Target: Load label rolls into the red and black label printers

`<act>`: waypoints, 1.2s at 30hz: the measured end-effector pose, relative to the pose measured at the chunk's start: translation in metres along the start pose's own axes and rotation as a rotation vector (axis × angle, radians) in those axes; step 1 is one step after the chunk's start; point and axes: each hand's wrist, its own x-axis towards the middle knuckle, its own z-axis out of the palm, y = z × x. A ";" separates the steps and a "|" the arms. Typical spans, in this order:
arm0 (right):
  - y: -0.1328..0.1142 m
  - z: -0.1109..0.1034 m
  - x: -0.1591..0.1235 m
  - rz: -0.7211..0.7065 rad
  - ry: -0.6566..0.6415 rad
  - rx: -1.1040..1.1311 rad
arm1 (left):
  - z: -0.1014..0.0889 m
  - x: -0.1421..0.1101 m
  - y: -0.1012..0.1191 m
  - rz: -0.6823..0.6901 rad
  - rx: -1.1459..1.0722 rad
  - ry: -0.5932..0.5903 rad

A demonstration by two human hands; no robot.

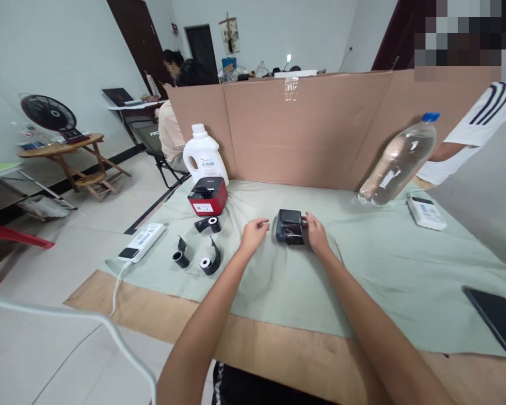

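A small black box-shaped device (289,218) with a raised lid stands on the green cloth. Shiny black film (293,233) hangs at its front. My right hand (317,232) is at the device's right side, thumb and fingers against its edge. To the left, apart from the device, is my left hand (255,233), its fingers loosely curled with a gap between thumb and forefinger. Farther left lie three black paper rolls with loose ends: one at the back (213,224), one at the left (180,257) and one nearer me (211,262).
Behind the rolls stand a red-and-black box (208,197) and a white jug (206,152). Power strips lie left (142,242) and right (427,210). A water bottle (398,160) tilts before a cardboard screen (295,135). A phone (495,318) lies at right; other people are nearby.
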 end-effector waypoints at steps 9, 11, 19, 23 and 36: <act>0.010 0.003 -0.006 -0.026 0.053 0.102 | 0.013 0.065 0.020 -0.231 0.011 -0.302; 0.009 0.003 -0.006 -0.020 0.051 0.096 | 0.011 0.067 0.021 -0.241 0.020 -0.336; 0.006 0.005 -0.008 0.012 0.070 0.094 | 0.015 0.072 0.022 -0.284 0.054 -0.356; 0.003 0.004 -0.008 0.028 0.060 0.078 | 0.015 0.072 0.021 -0.285 0.042 -0.353; -0.003 0.002 -0.010 0.038 0.045 0.094 | 0.006 0.071 0.023 -0.154 0.052 -0.291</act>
